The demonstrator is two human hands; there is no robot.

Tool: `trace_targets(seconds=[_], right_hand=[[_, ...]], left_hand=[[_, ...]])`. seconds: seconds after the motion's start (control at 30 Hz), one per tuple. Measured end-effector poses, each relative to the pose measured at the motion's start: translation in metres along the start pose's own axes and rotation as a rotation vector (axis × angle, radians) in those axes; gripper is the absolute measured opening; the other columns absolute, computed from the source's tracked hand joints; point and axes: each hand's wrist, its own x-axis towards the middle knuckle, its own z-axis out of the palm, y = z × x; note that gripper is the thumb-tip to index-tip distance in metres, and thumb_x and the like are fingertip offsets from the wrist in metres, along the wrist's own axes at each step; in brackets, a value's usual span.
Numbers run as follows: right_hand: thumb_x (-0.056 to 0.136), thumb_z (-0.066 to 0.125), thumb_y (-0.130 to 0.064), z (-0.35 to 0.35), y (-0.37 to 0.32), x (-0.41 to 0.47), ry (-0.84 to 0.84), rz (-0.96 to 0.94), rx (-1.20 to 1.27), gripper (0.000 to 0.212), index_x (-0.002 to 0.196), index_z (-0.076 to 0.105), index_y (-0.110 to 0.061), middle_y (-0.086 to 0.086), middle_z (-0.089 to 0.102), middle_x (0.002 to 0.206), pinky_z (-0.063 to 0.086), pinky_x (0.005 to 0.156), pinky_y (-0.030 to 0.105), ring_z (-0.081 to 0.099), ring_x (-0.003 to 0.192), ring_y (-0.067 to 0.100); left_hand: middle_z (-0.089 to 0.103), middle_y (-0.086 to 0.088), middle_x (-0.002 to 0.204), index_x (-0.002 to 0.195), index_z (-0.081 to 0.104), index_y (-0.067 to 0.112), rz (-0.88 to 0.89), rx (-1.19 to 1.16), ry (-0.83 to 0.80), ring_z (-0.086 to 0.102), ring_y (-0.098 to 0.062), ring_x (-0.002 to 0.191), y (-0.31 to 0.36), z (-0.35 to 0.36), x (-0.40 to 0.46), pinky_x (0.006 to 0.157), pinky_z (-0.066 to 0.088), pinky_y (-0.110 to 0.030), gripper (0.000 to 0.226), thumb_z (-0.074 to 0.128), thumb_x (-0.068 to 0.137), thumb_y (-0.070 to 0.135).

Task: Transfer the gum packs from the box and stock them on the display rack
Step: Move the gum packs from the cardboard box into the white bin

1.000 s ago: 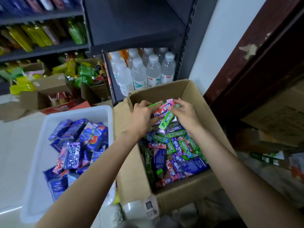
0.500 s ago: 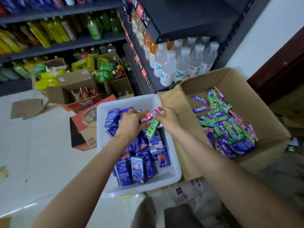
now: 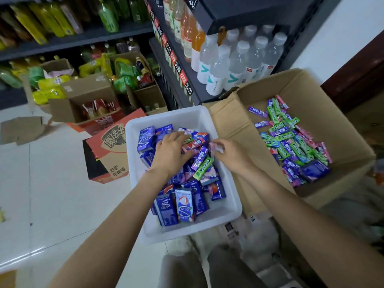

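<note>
The left hand (image 3: 170, 154) covers the gum packs (image 3: 194, 145) beneath its palm. Motion blur obscures what the right hand (image 3: 227, 154) fingertips (image 3: 216, 147) pinch. Pack lettering inside the cardboard box (image 3: 340, 129) is mostly illegible. Upper shelf bottles (image 3: 182, 17) are cropped by the top edge.

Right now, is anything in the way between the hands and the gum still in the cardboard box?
Nothing visible blocks it. The cardboard box is open on top with its flap folded out, and the gum packs lie uncovered. Both the left hand and right hand are over the white bin beside it.
</note>
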Motion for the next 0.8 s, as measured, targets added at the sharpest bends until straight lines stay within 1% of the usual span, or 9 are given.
trace_targets(seconds=[0.13, 0.23, 0.37, 0.47, 0.53, 0.6, 0.67, 0.73, 0.8], right_hand=[[0.089, 0.055, -0.004, -0.042, 0.004, -0.008, 0.116, -0.013, 0.118, 0.032, 0.120, 0.060, -0.008, 0.006, 0.063, 0.119, 0.042, 0.087, 0.018, 0.059, 0.106, 0.014], [0.087, 0.054, 0.001, -0.081, 0.023, -0.012, 0.213, -0.019, 0.237, 0.028, 0.112, 0.063, -0.009, 0.004, 0.066, 0.107, 0.044, 0.083, 0.011, 0.061, 0.097, 0.012], [0.091, 0.054, -0.006, -0.130, 0.072, -0.011, 0.295, 0.065, 0.284, 0.020, 0.109, 0.063, -0.009, 0.003, 0.065, 0.099, 0.047, 0.083, 0.023, 0.062, 0.094, 0.015], [0.093, 0.053, -0.008, -0.160, 0.119, -0.001, 0.271, 0.141, 0.330, 0.017, 0.108, 0.059, -0.014, 0.002, 0.060, 0.098, 0.048, 0.086, 0.033, 0.060, 0.102, 0.023], [0.093, 0.052, -0.006, -0.178, 0.149, 0.012, 0.245, 0.179, 0.345, 0.022, 0.115, 0.055, -0.011, -0.001, 0.055, 0.100, 0.050, 0.084, 0.032, 0.057, 0.107, 0.026], [0.093, 0.052, -0.005, -0.193, 0.172, 0.029, 0.217, 0.205, 0.341, 0.033, 0.126, 0.048, -0.006, 0.000, 0.052, 0.108, 0.050, 0.073, 0.022, 0.053, 0.106, 0.021], [0.091, 0.056, -0.008, -0.202, 0.190, 0.048, 0.183, 0.183, 0.276, 0.042, 0.131, 0.045, -0.008, 0.005, 0.052, 0.125, 0.051, 0.085, 0.033, 0.052, 0.112, 0.020], [0.088, 0.061, -0.011, -0.208, 0.207, 0.068, 0.147, 0.135, 0.203, 0.049, 0.134, 0.044, -0.010, 0.009, 0.050, 0.133, 0.042, 0.099, 0.045, 0.048, 0.122, 0.023], [0.086, 0.064, -0.016, -0.210, 0.220, 0.087, 0.088, 0.114, 0.113, 0.057, 0.138, 0.041, -0.012, 0.011, 0.045, 0.136, 0.037, 0.104, 0.043, 0.043, 0.126, 0.026]], left_hand=[[0.057, -0.008, 0.121, 0.123, 0.058, 0.014, 0.079, -0.182, 0.157, 0.051, -0.026, 0.112, 0.032, -0.007, 0.014, 0.096, 0.042, -0.043, 0.034, 0.058, 0.090, 0.023], [0.062, -0.003, 0.110, 0.115, 0.062, 0.014, 0.107, -0.375, 0.165, 0.060, -0.014, 0.093, 0.075, -0.007, 0.027, 0.084, 0.046, -0.027, 0.025, 0.056, 0.091, 0.015], [0.066, 0.000, 0.100, 0.104, 0.066, 0.012, 0.134, -0.548, 0.174, 0.057, -0.009, 0.080, 0.144, 0.012, 0.050, 0.071, 0.043, -0.014, 0.019, 0.055, 0.088, 0.009], [0.064, -0.002, 0.101, 0.108, 0.065, 0.008, 0.150, -0.546, 0.099, 0.056, -0.011, 0.084, 0.194, 0.036, 0.075, 0.073, 0.042, -0.008, 0.021, 0.056, 0.088, 0.007], [0.064, -0.006, 0.110, 0.112, 0.062, 0.007, 0.104, -0.486, 0.021, 0.059, -0.018, 0.094, 0.220, 0.058, 0.099, 0.085, 0.046, -0.020, 0.024, 0.057, 0.089, 0.011], [0.062, -0.012, 0.117, 0.117, 0.060, 0.006, 0.010, -0.401, -0.030, 0.058, -0.026, 0.106, 0.236, 0.082, 0.126, 0.091, 0.044, -0.033, 0.029, 0.059, 0.090, 0.016], [0.059, -0.015, 0.122, 0.123, 0.056, 0.005, -0.052, -0.329, -0.073, 0.054, -0.030, 0.115, 0.243, 0.107, 0.152, 0.096, 0.043, -0.036, 0.035, 0.059, 0.090, 0.017], [0.054, -0.016, 0.129, 0.129, 0.050, 0.006, -0.095, -0.252, -0.125, 0.048, -0.031, 0.122, 0.241, 0.127, 0.175, 0.099, 0.039, -0.034, 0.041, 0.059, 0.089, 0.016], [0.045, -0.016, 0.138, 0.134, 0.044, 0.008, -0.096, -0.148, -0.144, 0.038, -0.031, 0.130, 0.235, 0.142, 0.196, 0.102, 0.028, -0.030, 0.050, 0.061, 0.088, 0.017]])
